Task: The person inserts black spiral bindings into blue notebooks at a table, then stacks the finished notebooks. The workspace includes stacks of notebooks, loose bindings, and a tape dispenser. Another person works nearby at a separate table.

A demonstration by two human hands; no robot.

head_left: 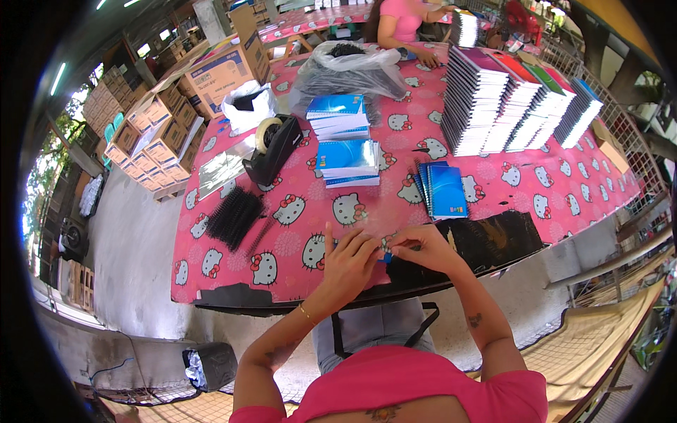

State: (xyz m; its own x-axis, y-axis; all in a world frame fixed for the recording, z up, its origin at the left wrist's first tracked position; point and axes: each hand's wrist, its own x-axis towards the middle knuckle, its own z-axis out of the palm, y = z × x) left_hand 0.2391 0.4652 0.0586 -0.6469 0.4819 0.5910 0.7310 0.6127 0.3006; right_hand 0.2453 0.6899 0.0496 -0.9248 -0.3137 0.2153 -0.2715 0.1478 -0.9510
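Close to the table's near edge, my left hand lies with its fingers stretched out and partly spread, palm down. Beside it, my right hand has its fingertips pinched together; what they hold is too small and covered to make out. A bit of blue cover shows between the two hands, mostly hidden under them. Left of my hands sits a bundle of black binding coils, with one loose coil next to it. Several blue spiral notebooks lie fanned beyond my right hand.
Two stacks of blue booklets stand mid-table, near a black tape dispenser and a plastic bag of coils. Tall notebook stacks rise at right. A co-worker sits across. Cardboard boxes stand left.
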